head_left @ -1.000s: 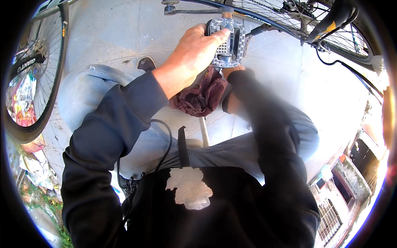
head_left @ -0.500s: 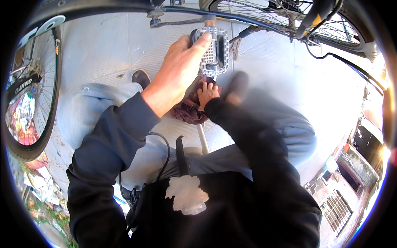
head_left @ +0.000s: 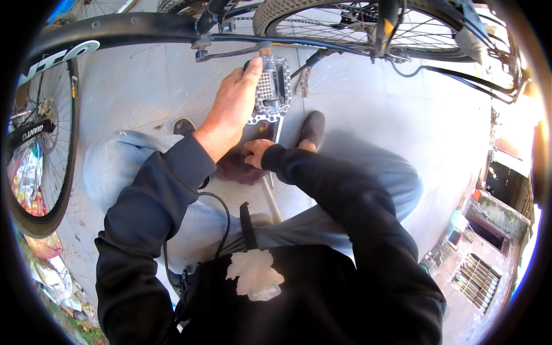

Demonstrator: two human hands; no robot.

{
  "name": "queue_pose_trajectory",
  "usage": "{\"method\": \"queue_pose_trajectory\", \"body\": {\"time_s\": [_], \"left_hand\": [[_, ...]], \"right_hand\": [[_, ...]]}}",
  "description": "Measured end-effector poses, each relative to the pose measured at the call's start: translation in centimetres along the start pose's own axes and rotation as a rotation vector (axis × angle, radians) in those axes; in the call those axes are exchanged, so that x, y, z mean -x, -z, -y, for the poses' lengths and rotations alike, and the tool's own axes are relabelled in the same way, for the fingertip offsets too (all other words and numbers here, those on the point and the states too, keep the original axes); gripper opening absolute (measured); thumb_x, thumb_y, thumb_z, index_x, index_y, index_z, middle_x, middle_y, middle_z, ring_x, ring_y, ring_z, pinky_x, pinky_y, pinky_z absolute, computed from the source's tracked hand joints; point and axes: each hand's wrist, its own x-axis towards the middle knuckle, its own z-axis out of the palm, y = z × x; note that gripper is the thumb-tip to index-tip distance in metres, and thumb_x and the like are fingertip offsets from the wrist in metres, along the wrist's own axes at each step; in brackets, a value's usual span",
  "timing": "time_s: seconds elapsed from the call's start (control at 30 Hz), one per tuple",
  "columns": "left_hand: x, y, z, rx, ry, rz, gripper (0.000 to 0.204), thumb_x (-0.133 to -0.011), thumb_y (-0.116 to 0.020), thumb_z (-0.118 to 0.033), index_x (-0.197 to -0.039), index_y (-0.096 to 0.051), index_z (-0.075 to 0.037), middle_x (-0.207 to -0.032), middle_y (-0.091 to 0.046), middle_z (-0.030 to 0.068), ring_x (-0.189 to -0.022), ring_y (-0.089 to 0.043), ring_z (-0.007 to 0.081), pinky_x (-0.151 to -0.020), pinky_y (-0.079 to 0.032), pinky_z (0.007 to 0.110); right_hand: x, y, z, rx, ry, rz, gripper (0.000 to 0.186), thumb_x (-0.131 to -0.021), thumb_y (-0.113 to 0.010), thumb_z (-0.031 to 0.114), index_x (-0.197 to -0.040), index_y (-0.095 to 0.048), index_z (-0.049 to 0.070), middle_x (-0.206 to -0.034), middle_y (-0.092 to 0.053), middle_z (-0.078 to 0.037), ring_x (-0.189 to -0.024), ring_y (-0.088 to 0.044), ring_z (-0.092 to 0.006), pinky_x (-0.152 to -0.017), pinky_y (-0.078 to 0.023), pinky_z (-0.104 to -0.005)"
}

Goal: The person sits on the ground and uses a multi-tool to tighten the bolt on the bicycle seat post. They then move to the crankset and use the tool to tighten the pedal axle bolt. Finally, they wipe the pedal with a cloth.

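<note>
My left hand (head_left: 230, 109) grips the left side of a bicycle pedal (head_left: 273, 86), its thumb lying along the face. The pedal is grey with toothed edges and hangs on a dark crank arm (head_left: 236, 52). Lower down, my right hand (head_left: 257, 153) has its fingers curled into a crumpled maroon cloth (head_left: 237, 168), which lies between my feet. Just below the pedal a metal piece with a row of holes (head_left: 265, 119) shows partly; the rest of it is hidden. A pale stick-like handle (head_left: 271, 201) comes out from under the cloth.
The black bicycle frame (head_left: 126, 29) runs across the top, with one wheel (head_left: 322, 29) at the upper right and another (head_left: 72, 132) at the left. A kickstand (head_left: 302, 82) stands right of the pedal. Plastic bags (head_left: 26, 178) lie behind the left wheel.
The view has shifted, so more of the bicycle shows. My right hand has drawn back toward me with the cloth, uncovering the holed metal piece. My left hand stays on the pedal.
</note>
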Motion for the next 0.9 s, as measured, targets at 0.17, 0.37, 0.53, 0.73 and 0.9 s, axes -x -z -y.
{"method": "queue_pose_trajectory", "body": {"time_s": [0.17, 0.37, 0.53, 0.73, 0.9], "left_hand": [[0.5, -0.6, -0.6, 0.072, 0.013, 0.006, 0.050, -0.097, -0.043, -0.047, -0.094, -0.059, 0.000, -0.079, -0.060, 0.0029, -0.065, -0.053, 0.0090, -0.059, -0.046, 0.026], [2.0, 1.4, -0.7, -0.030, 0.001, 0.152, 0.064, -0.094, -0.035, -0.061, -0.121, -0.056, -0.007, -0.102, -0.065, 0.0055, -0.091, -0.060, 0.0142, -0.077, -0.048, 0.032], [4.1, 3.3, -1.5, -0.375, 0.018, 0.341, 0.067, -0.092, -0.044, -0.056, -0.127, -0.050, 0.001, -0.112, -0.062, 0.0124, -0.099, -0.059, 0.0197, -0.088, -0.044, 0.031], [5.1, 2.7, -0.3, -0.781, -0.178, 0.286, 0.044, -0.083, -0.067, -0.017, -0.120, -0.053, 0.002, -0.105, -0.062, 0.0124, -0.095, -0.058, 0.0204, -0.086, -0.045, 0.031], [6.9, 1.1, -1.4, -0.782, -0.199, 0.227, 0.024, -0.086, -0.058, -0.009, -0.108, -0.058, 0.001, -0.093, -0.064, 0.0101, -0.079, -0.056, 0.0126, -0.073, -0.046, 0.029]], "right_hand": [[4.7, 6.5, 6.5, -0.284, 0.120, 0.159, 0.025, -0.079, -0.066, 0.021, -0.092, -0.061, 0.001, -0.077, -0.064, -0.013, -0.072, -0.063, -0.0236, -0.066, -0.049, -0.0346], [12.5, 15.6, 11.1, -1.024, 0.255, -0.135, 0.011, -0.089, -0.059, 0.010, -0.096, -0.057, 0.002, -0.081, -0.058, 0.000, -0.074, -0.052, -0.0088, -0.070, -0.044, -0.0236], [14.2, 19.9, 10.6, -1.451, 0.349, -0.628, 0.030, -0.093, -0.049, 0.031, -0.104, -0.058, 0.005, -0.090, -0.061, -0.006, -0.082, -0.059, -0.0168, -0.075, -0.048, -0.0308], [14.3, 21.3, 9.2, -1.671, 0.440, -0.703, 0.016, -0.093, -0.054, 0.017, -0.101, -0.057, 0.004, -0.091, -0.063, -0.005, -0.082, -0.061, -0.0161, -0.078, -0.050, -0.0316], [12.7, 20.0, 10.0, -1.167, 0.474, -0.762, 0.005, -0.090, -0.059, 0.007, -0.088, -0.062, 0.004, -0.079, -0.062, 0.001, -0.073, -0.054, -0.0055, -0.069, -0.043, -0.0200]]}}
